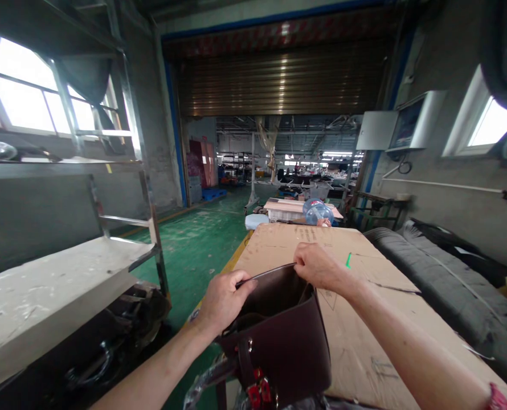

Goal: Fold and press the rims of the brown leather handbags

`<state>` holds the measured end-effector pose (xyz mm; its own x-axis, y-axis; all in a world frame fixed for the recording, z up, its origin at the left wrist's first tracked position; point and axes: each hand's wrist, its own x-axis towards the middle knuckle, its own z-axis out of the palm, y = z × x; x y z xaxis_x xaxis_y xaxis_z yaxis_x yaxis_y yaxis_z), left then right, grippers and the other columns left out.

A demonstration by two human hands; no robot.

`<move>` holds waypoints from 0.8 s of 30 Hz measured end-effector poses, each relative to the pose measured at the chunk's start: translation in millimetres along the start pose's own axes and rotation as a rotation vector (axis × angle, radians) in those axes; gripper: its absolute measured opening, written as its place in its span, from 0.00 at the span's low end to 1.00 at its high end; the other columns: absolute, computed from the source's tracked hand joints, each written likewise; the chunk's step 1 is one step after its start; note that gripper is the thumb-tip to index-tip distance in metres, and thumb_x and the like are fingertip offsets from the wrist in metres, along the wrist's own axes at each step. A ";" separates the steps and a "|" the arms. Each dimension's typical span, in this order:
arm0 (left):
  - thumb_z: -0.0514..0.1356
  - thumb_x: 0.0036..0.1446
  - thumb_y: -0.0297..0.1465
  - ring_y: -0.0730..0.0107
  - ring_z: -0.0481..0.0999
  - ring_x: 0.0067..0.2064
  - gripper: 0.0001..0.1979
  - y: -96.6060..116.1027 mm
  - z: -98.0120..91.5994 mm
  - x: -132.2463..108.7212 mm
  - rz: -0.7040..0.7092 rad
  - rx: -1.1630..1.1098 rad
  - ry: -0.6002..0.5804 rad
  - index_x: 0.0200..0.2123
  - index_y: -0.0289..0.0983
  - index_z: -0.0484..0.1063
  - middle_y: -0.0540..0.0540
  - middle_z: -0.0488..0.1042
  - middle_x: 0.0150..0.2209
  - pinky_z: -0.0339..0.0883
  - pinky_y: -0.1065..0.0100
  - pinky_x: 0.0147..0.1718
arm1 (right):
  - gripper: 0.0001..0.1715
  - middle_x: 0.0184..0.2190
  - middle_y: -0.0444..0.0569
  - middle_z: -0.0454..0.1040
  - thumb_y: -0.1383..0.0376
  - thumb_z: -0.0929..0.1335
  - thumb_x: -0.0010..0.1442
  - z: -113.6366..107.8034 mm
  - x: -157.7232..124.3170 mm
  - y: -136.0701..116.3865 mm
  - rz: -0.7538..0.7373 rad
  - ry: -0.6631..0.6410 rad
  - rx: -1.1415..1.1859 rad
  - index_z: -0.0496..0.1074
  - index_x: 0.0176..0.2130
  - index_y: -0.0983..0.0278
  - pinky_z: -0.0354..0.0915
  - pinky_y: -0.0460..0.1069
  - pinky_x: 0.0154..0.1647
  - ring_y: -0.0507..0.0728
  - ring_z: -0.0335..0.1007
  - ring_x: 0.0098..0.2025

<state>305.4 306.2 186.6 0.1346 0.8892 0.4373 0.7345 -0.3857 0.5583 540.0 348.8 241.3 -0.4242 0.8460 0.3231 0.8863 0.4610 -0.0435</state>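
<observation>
A dark maroon handbag [285, 350] stands upright on the near left part of a cardboard-covered table, its mouth open toward me. With thumb and fingers, my left hand [227, 299] pinches the far rim at its left end. My right hand [319, 266] grips the same far rim nearer its right end, fingers closed around the edge. Between the hands the dark inside of the bag shows. A handle wrapped in clear plastic [211, 380] hangs down at the front left, beside a red charm [258, 390]. The bag's bottom lies partly outside the picture.
Cardboard [381, 307] covers the table, with a large blue water bottle [316, 210] past its far end. A metal rack [146, 210] with a pale shelf [61, 285] stands on the left. Grey rolled fabric [462, 296] lies along the right. Green floor [197, 228] leads to a half-raised shutter [279, 80].
</observation>
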 end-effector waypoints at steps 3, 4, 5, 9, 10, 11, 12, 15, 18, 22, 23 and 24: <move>0.58 0.56 0.38 0.65 0.74 0.32 0.11 6.2 -5.8 11.8 0.028 0.186 -0.078 0.29 0.39 0.76 0.48 0.77 0.28 0.56 0.69 0.31 | 0.08 0.31 0.50 0.75 0.74 0.64 0.50 -0.4 -0.5 -0.1 -0.007 0.004 -0.013 0.72 0.25 0.67 0.59 0.45 0.31 0.53 0.70 0.32; 0.59 0.55 0.39 0.64 0.74 0.32 0.10 9.3 -6.9 15.7 0.045 0.228 -0.098 0.29 0.40 0.77 0.47 0.77 0.28 0.55 0.68 0.31 | 0.08 0.31 0.50 0.75 0.74 0.64 0.50 -0.3 -0.5 0.0 -0.012 0.010 -0.013 0.72 0.24 0.67 0.58 0.45 0.31 0.53 0.70 0.32; 0.60 0.54 0.39 0.62 0.74 0.33 0.10 12.8 -7.4 19.4 0.070 0.251 -0.114 0.30 0.40 0.77 0.46 0.77 0.29 0.56 0.68 0.31 | 0.08 0.31 0.50 0.75 0.74 0.64 0.50 0.0 -0.3 0.2 -0.014 0.016 -0.010 0.72 0.24 0.67 0.58 0.45 0.31 0.53 0.70 0.32; 0.60 0.54 0.40 0.60 0.74 0.32 0.11 26.3 -5.8 31.0 0.165 0.269 -0.148 0.27 0.41 0.78 0.45 0.76 0.28 0.56 0.67 0.32 | 0.08 0.31 0.51 0.75 0.74 0.64 0.50 1.7 0.6 1.3 -0.017 0.029 0.000 0.72 0.24 0.67 0.59 0.45 0.31 0.54 0.70 0.32; 0.60 0.54 0.40 0.61 0.73 0.31 0.11 28.9 -5.4 33.7 0.168 0.287 -0.159 0.26 0.40 0.77 0.45 0.75 0.26 0.55 0.67 0.31 | 0.08 0.31 0.51 0.75 0.74 0.65 0.50 1.7 0.7 1.2 -0.016 0.027 -0.003 0.72 0.24 0.67 0.59 0.45 0.32 0.54 0.71 0.32; 0.60 0.53 0.39 0.62 0.73 0.30 0.11 31.2 -5.2 36.4 0.166 0.310 -0.174 0.24 0.40 0.77 0.46 0.74 0.24 0.54 0.67 0.29 | 0.07 0.31 0.51 0.76 0.74 0.65 0.50 1.4 0.6 1.0 -0.012 0.023 -0.008 0.72 0.24 0.67 0.59 0.45 0.32 0.54 0.71 0.33; 0.60 0.52 0.39 0.63 0.72 0.28 0.12 33.1 -4.9 39.3 0.163 0.331 -0.189 0.23 0.40 0.76 0.46 0.74 0.23 0.53 0.67 0.28 | 0.07 0.32 0.52 0.76 0.74 0.65 0.51 0.8 0.4 0.6 -0.003 0.018 -0.012 0.72 0.24 0.67 0.59 0.45 0.33 0.55 0.71 0.34; 0.59 0.53 0.39 0.64 0.71 0.27 0.11 38.2 -1.4 47.5 0.185 0.312 -0.241 0.26 0.40 0.77 0.46 0.74 0.24 0.52 0.68 0.27 | 0.07 0.33 0.52 0.76 0.74 0.65 0.51 -1.9 -1.4 -1.1 0.017 0.001 -0.009 0.72 0.25 0.67 0.60 0.45 0.34 0.55 0.72 0.35; 0.58 0.55 0.37 0.65 0.72 0.29 0.10 42.7 8.3 52.6 0.268 0.240 -0.258 0.32 0.41 0.78 0.47 0.77 0.28 0.53 0.69 0.27 | 0.08 0.33 0.52 0.76 0.74 0.65 0.52 -4.6 -4.0 -2.6 0.024 -0.019 -0.009 0.73 0.27 0.67 0.60 0.45 0.35 0.55 0.72 0.36; 0.58 0.54 0.36 0.65 0.72 0.31 0.10 46.9 21.0 55.8 0.283 0.258 -0.199 0.31 0.40 0.78 0.47 0.76 0.28 0.53 0.68 0.28 | 0.08 0.34 0.53 0.76 0.73 0.65 0.55 -6.7 -7.0 -3.1 0.061 -0.041 -0.006 0.75 0.30 0.68 0.61 0.45 0.36 0.56 0.72 0.37; 0.58 0.53 0.35 0.66 0.72 0.31 0.09 47.7 22.6 57.2 0.273 0.265 -0.197 0.30 0.40 0.77 0.47 0.76 0.27 0.53 0.68 0.28 | 0.08 0.34 0.54 0.76 0.72 0.65 0.55 -7.0 -7.5 -2.9 0.067 -0.044 -0.002 0.76 0.31 0.68 0.61 0.45 0.37 0.56 0.72 0.38; 0.58 0.52 0.35 0.66 0.72 0.30 0.09 48.3 23.6 59.3 0.266 0.271 -0.211 0.29 0.40 0.77 0.48 0.76 0.26 0.52 0.69 0.27 | 0.09 0.35 0.54 0.76 0.72 0.65 0.56 -7.1 -7.8 -2.6 0.073 -0.045 0.003 0.76 0.33 0.68 0.61 0.45 0.37 0.56 0.72 0.38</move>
<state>364.6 346.1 222.9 0.4549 0.8092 0.3718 0.8003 -0.5546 0.2279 542.4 339.0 245.6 -0.3662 0.8887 0.2757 0.9149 0.3981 -0.0678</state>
